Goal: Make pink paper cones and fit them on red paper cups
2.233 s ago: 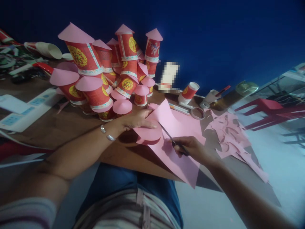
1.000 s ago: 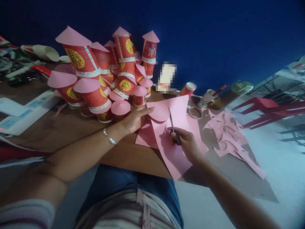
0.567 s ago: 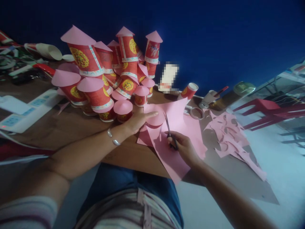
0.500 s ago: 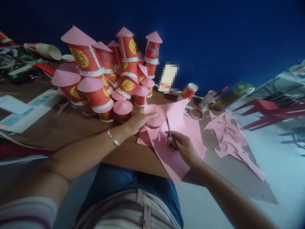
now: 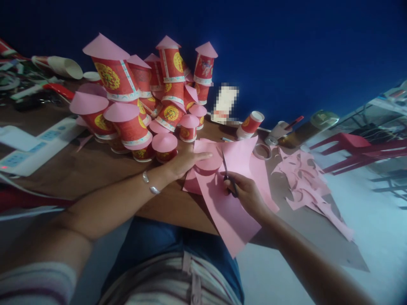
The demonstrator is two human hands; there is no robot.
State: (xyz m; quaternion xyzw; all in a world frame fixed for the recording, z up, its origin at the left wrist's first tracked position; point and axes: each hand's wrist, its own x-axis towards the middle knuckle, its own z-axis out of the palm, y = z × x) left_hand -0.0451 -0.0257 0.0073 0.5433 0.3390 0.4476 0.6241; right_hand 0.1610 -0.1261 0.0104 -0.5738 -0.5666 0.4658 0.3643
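My left hand (image 5: 187,164) is closed on the left part of a pink paper sheet (image 5: 241,157), its thumb lying on top of a partly cut rounded piece. In my right hand (image 5: 243,188) are dark-handled scissors (image 5: 226,169), their blades pointing away from me along the curved cut edge of the sheet. I cannot tell how far apart the blades are. More pink paper (image 5: 237,220) lies beneath, with a corner hanging over the table's front edge. Just beyond my left hand stand red paper cups with pink paper cone tops (image 5: 164,143).
Stacked red cups (image 5: 111,80) crowd the back left. A white power strip (image 5: 41,146) lies left. Pink paper scraps (image 5: 305,173) cover the right side, near a tape roll (image 5: 262,151). Behind are a red cup (image 5: 252,123) and a cup with a red pen (image 5: 280,130). A red stool (image 5: 352,146) stands right.
The pink sheet has shifted slightly and its upper right corner has dropped. The lower corner reaches further toward me. Both hands keep nearly the same places.
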